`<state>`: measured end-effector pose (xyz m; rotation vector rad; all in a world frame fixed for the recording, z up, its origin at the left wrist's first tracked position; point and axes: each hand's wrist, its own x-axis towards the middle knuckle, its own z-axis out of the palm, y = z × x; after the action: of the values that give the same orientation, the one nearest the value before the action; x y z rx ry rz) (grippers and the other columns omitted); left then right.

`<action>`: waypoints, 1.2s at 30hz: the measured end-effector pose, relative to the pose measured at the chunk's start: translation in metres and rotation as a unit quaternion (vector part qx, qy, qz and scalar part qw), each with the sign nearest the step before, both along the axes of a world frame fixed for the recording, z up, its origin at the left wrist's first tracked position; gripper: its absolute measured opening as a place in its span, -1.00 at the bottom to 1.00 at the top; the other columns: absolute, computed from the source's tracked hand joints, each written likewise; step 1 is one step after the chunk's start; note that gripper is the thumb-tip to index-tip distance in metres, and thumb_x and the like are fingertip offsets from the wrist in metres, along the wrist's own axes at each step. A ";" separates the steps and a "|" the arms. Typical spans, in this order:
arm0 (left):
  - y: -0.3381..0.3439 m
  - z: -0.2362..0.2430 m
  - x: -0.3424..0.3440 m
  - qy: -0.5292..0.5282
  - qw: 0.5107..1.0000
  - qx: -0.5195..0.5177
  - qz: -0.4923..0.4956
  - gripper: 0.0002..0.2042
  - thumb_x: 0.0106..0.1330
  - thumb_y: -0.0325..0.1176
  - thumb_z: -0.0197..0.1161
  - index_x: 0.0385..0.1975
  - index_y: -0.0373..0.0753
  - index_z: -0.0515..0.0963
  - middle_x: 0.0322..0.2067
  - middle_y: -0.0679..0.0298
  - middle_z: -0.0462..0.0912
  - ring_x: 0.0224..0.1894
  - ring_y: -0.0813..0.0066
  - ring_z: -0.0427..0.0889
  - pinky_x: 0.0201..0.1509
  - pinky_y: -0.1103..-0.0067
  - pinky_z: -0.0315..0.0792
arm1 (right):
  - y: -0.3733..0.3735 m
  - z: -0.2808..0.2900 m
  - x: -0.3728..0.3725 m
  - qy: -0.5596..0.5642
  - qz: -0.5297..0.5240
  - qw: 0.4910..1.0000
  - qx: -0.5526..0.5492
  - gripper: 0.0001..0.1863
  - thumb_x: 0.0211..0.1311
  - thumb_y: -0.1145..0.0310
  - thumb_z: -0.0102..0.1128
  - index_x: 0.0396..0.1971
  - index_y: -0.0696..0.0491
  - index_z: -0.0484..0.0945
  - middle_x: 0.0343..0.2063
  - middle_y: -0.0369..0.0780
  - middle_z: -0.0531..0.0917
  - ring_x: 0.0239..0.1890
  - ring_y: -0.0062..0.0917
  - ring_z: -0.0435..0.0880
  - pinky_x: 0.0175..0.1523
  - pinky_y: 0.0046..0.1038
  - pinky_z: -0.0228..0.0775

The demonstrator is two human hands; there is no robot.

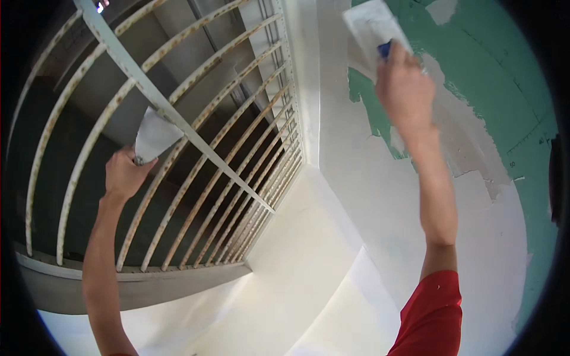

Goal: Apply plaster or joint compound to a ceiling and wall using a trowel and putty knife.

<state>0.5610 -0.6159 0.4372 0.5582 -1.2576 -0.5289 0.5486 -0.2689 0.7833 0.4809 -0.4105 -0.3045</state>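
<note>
A person in a red sleeve (436, 314) works both arms overhead beside a partly coated green wall (510, 113). The right hand (407, 89) has its fingers closed around the blue handle (385, 49) of a plastering trowel (374, 26), which lies over the wall's upper part, its broad blade apparently held flat for spreading the pale plaster (368, 172). The left hand (122, 175) pinches a putty knife (155, 137) near the base of its flared blade, fingers shut on it, in front of a rusty window grille (160, 231); held clear of the wall, it probably serves as the spare tool for feeding or scraping the trowel.

The right fingers hide most of the trowel's handle, and blur softens its blade; whether it touches the wall cannot be told. The putty knife's handle is lost in the grip, and a dark object (556, 178) at the right rim is too cut off to identify.
</note>
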 end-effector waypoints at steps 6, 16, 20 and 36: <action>-0.014 0.000 -0.012 0.019 1.000 -0.013 -0.007 -0.75 0.10 -0.33 0.39 -0.25 -0.30 0.64 -0.46 0.19 0.70 -0.49 0.24 0.62 -0.35 0.45 0.45 | -0.043 0.054 0.010 -0.093 -0.087 0.992 -0.020 -0.81 0.18 0.39 0.04 -0.24 0.13 0.43 -0.48 -0.09 0.68 -0.51 -0.16 0.69 -0.45 -0.17 0.53; -0.017 -0.007 -0.009 0.048 0.998 -0.032 -0.036 -0.79 0.13 -0.44 0.36 -0.24 -0.32 0.64 -0.41 0.23 0.69 -0.49 0.33 0.60 -0.33 0.51 0.45 | -0.118 0.119 -0.227 -0.012 -0.212 0.977 0.000 -0.81 0.08 0.45 0.13 -0.33 0.20 0.63 -0.48 -0.15 0.68 -0.54 -0.44 0.65 -0.47 -0.40 0.50; -0.011 0.028 -0.023 0.083 0.989 -0.120 -0.025 -0.80 0.13 -0.45 0.36 -0.24 -0.32 0.64 -0.38 0.24 0.69 -0.49 0.34 0.58 -0.33 0.51 0.45 | -0.008 0.188 -0.366 0.129 -0.220 0.966 -0.049 -0.84 0.04 0.45 0.15 -0.36 0.14 0.62 -0.52 -0.19 0.66 -0.52 -0.43 0.62 -0.46 -0.33 0.48; -0.013 0.011 -0.021 -0.001 0.999 -0.034 0.018 -0.66 0.17 -0.17 0.40 -0.21 -0.33 0.66 -0.30 0.12 0.73 -0.39 0.26 0.68 -0.29 0.48 0.49 | 0.036 -0.141 -0.372 -0.467 0.025 0.869 0.160 -0.60 0.26 0.27 0.14 0.06 0.09 0.47 -0.31 -0.09 0.64 -0.42 -0.20 0.62 -0.39 -0.25 0.49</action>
<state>0.5397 -0.6292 0.4482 0.5227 -1.2606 -0.4530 0.1765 -0.2332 0.6424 0.9623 -1.3050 -0.0645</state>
